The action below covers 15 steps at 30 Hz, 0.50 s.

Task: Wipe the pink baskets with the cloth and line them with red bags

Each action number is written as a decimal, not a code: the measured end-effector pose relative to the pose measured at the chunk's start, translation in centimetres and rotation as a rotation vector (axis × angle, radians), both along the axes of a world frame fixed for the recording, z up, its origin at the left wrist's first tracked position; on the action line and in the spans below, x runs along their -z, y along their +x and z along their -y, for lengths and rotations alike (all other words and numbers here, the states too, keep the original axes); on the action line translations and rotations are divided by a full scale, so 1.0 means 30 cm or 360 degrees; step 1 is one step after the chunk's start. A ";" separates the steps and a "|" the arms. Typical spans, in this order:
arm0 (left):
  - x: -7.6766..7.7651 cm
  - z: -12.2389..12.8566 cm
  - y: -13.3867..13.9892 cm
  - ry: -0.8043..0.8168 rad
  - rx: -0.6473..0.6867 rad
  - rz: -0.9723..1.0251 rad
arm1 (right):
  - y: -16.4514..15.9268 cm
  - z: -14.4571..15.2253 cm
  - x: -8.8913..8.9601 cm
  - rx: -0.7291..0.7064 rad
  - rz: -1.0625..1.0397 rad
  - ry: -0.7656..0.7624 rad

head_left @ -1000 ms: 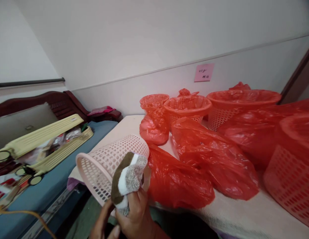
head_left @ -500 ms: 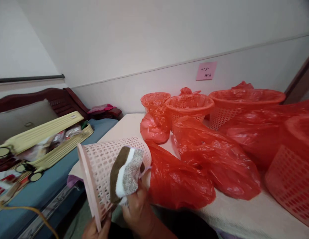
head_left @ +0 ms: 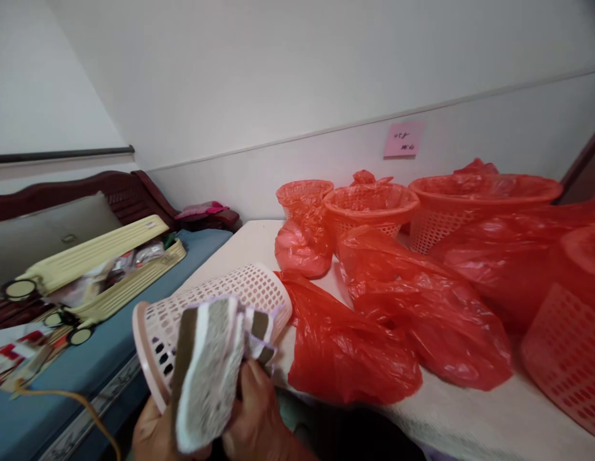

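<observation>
The person's right hand (head_left: pixel 254 410) is clenched on a striped cloth (head_left: pixel 208 378) of brown, white and grey, which bunches against the side of a pale pink perforated basket (head_left: pixel 263 288). The left hand (head_left: pixel 151 432) is at the lower part of the basket's rim, partly hidden by the cloth, so how it closes there cannot be told. The basket lies tipped on its side over the near left corner of the bench (head_left: pixel 451 413), its wide mouth facing left, beyond the corner, and its narrower base toward the bench's middle.

Just beside the base, along the near edge, a crumpled red bag (head_left: pixel 355 365) lies flat, with a larger red bag (head_left: pixel 422 307) to its right. Toward the far edge sits a rounded red bundle (head_left: pixel 304 246). Behind it, a small basket (head_left: pixel 290 208), a medium basket (head_left: pixel 343 227) and a large basket (head_left: pixel 439 221) stand upright, each lined with red plastic folded over the rim. Another red-covered basket (head_left: pixel 563 352) stands at the right. Farther left, an open yellow suitcase (head_left: pixel 96 253) on a blue bed (head_left: pixel 144 304) holds clear plastic packets (head_left: pixel 148 253).
</observation>
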State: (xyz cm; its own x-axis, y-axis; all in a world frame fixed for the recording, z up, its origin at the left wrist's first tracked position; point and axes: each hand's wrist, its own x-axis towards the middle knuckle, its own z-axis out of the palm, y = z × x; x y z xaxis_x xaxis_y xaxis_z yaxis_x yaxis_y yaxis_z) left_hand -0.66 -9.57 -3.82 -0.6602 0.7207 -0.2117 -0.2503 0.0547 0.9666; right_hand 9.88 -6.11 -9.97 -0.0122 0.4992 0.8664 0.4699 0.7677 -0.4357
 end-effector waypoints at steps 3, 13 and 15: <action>-0.014 -0.012 -0.014 0.0000 0.0019 -0.0007 | -0.011 0.005 -0.004 0.0106 0.0132 0.0133; -0.106 -0.024 0.026 0.0157 -0.0066 0.0254 | 0.184 -0.211 0.055 0.0624 -0.0027 -0.0416; -0.098 -0.037 0.024 0.0230 -0.0028 0.0264 | 0.143 -0.149 0.044 0.0500 0.0044 -0.0353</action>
